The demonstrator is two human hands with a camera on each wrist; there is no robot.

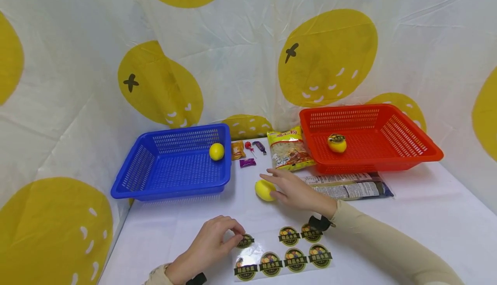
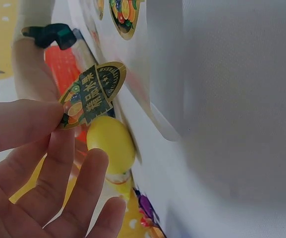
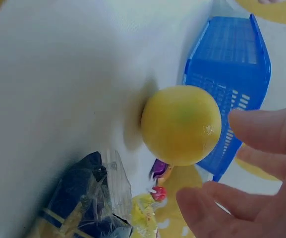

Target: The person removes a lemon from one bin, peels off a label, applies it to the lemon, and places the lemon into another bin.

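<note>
My left hand (image 1: pixel 211 244) pinches a round black-and-gold fruit sticker (image 2: pixel 94 94) between thumb and forefinger, its other fingers spread loosely. Beneath that hand lies a clear sheet of matching stickers (image 1: pixel 277 272). A yellow lemon (image 1: pixel 264 190) rests on the white table, beyond the sheet. Around its right side reaches my right hand (image 1: pixel 297 191), thumb and fingers apart. In the right wrist view a gap shows between the fingertips (image 3: pixel 242 124) and the lemon (image 3: pixel 181 125).
A blue basket (image 1: pixel 171 192) at the left holds one lemon (image 1: pixel 216 151). Inside the red basket (image 1: pixel 372 164) at the right is a stickered lemon (image 1: pixel 337 143). Small wrapped candies (image 1: pixel 247 162), a yellow food bag (image 1: pixel 289 149) and long flat packets (image 1: pixel 349 190) lie between and in front.
</note>
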